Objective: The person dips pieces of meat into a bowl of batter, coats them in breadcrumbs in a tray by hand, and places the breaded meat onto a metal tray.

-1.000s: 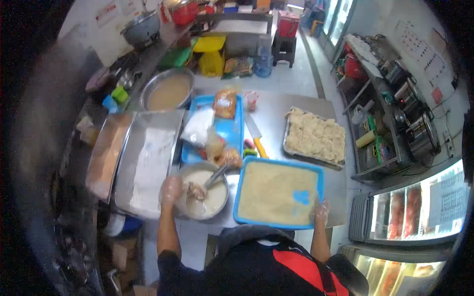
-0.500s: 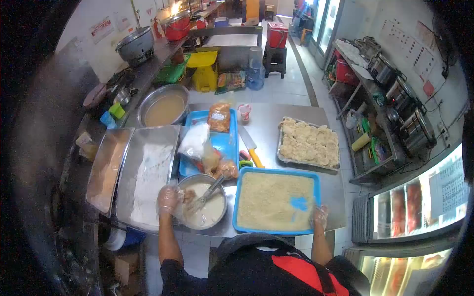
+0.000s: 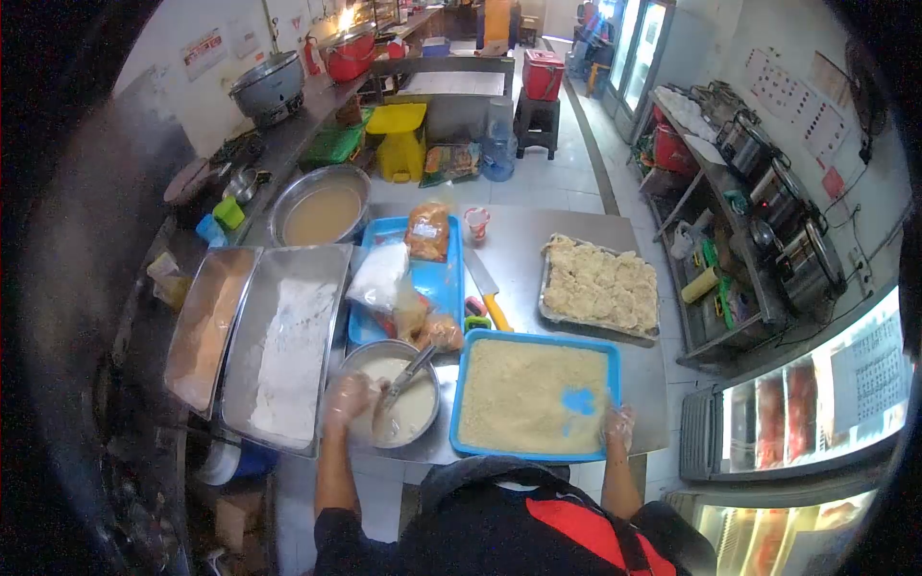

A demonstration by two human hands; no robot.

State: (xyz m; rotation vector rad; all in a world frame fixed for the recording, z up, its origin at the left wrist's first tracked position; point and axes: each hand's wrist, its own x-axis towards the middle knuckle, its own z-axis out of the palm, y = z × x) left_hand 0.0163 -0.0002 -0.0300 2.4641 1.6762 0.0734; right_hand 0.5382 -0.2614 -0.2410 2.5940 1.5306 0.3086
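My left hand (image 3: pixel 351 399), in a clear plastic glove, is at the left rim of a metal bowl (image 3: pixel 435 408) of white batter. Its fingers are bent over the batter; they are blurred, and what they hold I cannot make out. A metal whisk (image 3: pixel 409 372) leans in the bowl. My right hand (image 3: pixel 619 423), gloved too, is closed at the right rim of a blue tray (image 3: pixel 538 337). Pale crumbs (image 3: pixel 519 398) fill this tray, with a bare blue patch near my right hand.
Left of the bowl stand metal pans of white flour (image 3: pixel 288 355) and orange-brown powder (image 3: pixel 211 331). Behind are a blue tray (image 3: pixel 437 280) with bags, a knife (image 3: pixel 485 283) and a small cup (image 3: pixel 476 223). A tray of coated pieces (image 3: pixel 600 283) sits at right.
My left hand has moved slightly right, further over the bowl; the brownish piece seen at its fingers before no longer shows clearly. My right hand stays at the tray rim.
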